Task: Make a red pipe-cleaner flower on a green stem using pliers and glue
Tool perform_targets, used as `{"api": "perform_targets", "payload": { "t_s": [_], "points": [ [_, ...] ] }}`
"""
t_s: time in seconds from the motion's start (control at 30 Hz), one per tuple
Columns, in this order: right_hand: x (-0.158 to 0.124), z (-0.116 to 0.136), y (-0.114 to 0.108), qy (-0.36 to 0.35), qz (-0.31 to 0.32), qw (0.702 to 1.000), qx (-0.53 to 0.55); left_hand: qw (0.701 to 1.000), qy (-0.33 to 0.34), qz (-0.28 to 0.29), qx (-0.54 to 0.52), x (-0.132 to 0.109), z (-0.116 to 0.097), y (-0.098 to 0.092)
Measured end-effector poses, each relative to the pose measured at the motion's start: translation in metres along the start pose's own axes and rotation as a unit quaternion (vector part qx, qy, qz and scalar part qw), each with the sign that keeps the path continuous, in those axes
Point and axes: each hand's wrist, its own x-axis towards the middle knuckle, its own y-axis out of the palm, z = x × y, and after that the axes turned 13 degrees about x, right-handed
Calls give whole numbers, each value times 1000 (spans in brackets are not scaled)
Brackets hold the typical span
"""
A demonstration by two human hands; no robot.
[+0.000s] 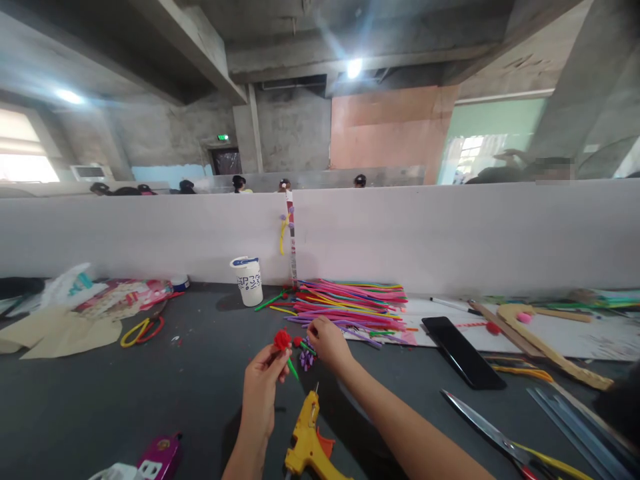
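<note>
Left hand (260,383): pinches the green stem (293,369) of a red flower (282,339) between thumb and fingers, just below the bloom.
Red flower: held above the dark table (200,377), stem slanting down to the right, over the glue gun's nozzle side.
Right hand (331,341): fingers curled at the near edge of the chenille stems; whether they grip anything cannot be told.
Purple cluster (307,361): on the table between the hands, beside a small red ball (297,341).
Chenille stems (350,300): a loose pile of pink, red, yellow and purple, against the foot of the white partition (450,240).
Paper cup (249,283): white, dark blue characters on its side, too small to read surely; a blue mark on the lid.
Green sign (223,137): lit on the far wall; its lettering is too small to read.
Glue gun (305,437): yellow, orange trigger, nozzle pointing away; no brand legible.
Phone (463,353): dark screen, no text showing.
Scissors (480,423): blades apart, near the phone.
</note>
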Motion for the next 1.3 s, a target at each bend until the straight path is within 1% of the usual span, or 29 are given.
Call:
{"api": "perform_targets", "payload": {
  "t_s": [0.07,0.17,0.33,0.47,0.53,0.6,0.67,0.73,0.83,0.9,1.0,1.07,1.17,1.3],
  "points": [
    [-1,-3,-1,-7,8,1000,-1,1000,4,-13,-8,0,0,0],
    [-2,-3,6,-3,21,1000,-4,999,0,-31,-12,3,3,-1],
    [4,3,24,40,26,999,18,1000,2,-19,1,5,8,-1],
    [8,3,27,67,22,994,85,1000,13,-4,21,2,8,1],
    [10,0,24,76,15,987,139,999,23,-1,32,2,8,1],
    [11,-3,16,80,5,975,207,998,37,0,45,2,8,1],
    [7,-6,4,78,-4,955,287,997,55,2,58,2,8,0],
    [-2,-9,-10,68,-10,924,376,994,78,6,71,0,8,0],
    [-30,-9,-29,37,-14,861,508,990,112,24,83,-8,4,1],
    [-52,-6,-36,6,-26,815,579,987,129,45,87,-17,0,4],
    [-82,4,-38,-18,-47,752,657,982,146,81,88,-32,-8,12],
    [-94,11,-35,-22,-44,719,693,980,158,91,80,-41,-12,16],
    [-101,20,-32,-22,-38,684,728,979,169,90,66,-48,-13,21],
    [-102,26,-31,-18,-48,652,757,981,167,84,48,-50,-13,22]
  ]
}}
